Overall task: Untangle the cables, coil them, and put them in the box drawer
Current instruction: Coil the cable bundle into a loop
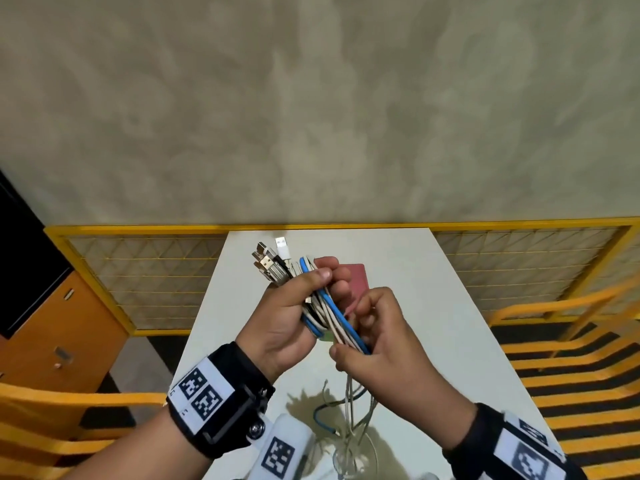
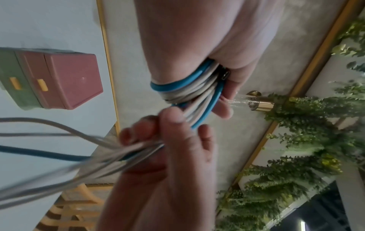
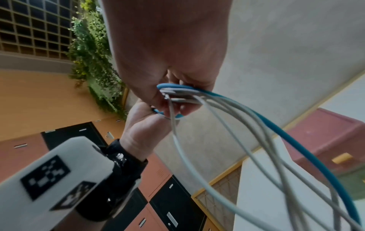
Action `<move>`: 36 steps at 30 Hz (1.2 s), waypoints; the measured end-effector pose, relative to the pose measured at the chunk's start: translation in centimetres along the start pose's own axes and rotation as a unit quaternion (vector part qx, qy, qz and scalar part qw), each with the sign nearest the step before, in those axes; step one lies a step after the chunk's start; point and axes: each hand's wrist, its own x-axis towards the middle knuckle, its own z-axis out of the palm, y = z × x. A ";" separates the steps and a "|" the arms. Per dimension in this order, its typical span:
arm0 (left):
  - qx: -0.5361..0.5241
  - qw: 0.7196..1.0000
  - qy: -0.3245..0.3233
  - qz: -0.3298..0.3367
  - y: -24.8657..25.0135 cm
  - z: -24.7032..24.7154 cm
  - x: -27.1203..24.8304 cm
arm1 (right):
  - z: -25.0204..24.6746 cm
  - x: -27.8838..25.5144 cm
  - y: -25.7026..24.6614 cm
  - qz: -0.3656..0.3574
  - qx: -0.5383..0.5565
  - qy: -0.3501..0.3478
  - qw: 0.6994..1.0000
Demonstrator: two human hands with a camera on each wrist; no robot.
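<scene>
**A:** Start on the left. What's the left hand [image 1: 284, 317] doing?

**B:** Its fingers are curled round the cables [image 1: 323, 306], with several turns of blue and grey cord already wound about it. The USB plugs [image 1: 270, 259] fan out past the thumb, pointing toward the far edge of the worktop [image 1: 433, 289].

**A:** And the right hand [image 1: 384, 327]?

**B:** Just beside the left, on the near side. It pinches the same cords where they leave the coil. From that pinch the loose tails [image 1: 349, 410] hang down toward the near edge of the worktop.

**A:** So what does the next wrap depend on?

**B:** I'd say the run of the cord: plugs at the far end, slack trailing toward the body. The right hand is nearer the slack, so it would likely feed while the left acts as spool.

**A:** The box drawer?

**B:** The pink-and-green box [image 2: 53, 79] stands on the worktop beyond the hands, its drawers looking closed.
</scene>
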 end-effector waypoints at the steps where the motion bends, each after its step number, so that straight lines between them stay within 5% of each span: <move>1: -0.017 1.000 0.002 0.007 0.3 0.1 0.0 | 0.0 -0.1 0.3 0.029 0.005 -0.028 0.999; 9: -0.050 0.986 -0.155 -0.032 3.0 0.9 -0.9 | 0.3 -0.3 3.4 0.179 0.004 -0.291 0.940; 15: 0.011 0.933 -0.323 -0.159 1.0 -0.1 -3.3 | -2.6 2.6 4.2 0.147 -0.157 -0.199 0.956; 19: 0.178 0.911 -0.296 -0.226 0.2 -1.9 -4.1 | -4.6 4.7 2.6 0.087 -0.340 -0.186 0.918; 22: 0.415 0.831 -0.248 -0.273 0.0 -2.1 -3.6 | -4.7 5.3 0.8 0.060 -0.440 -0.167 0.880; 25: 0.585 0.767 -0.174 -0.196 -1.7 -2.3 -2.6 | -4.7 5.9 0.1 0.050 -0.455 -0.133 0.879; 31: 0.422 0.904 0.057 -0.038 -2.9 -3.0 0.9 | -3.2 4.3 -0.2 0.070 -0.302 -0.108 0.945; 36: 0.268 0.958 0.099 -0.006 -3.3 -1.7 1.7 | -1.7 2.6 0.9 0.049 -0.242 -0.115 0.962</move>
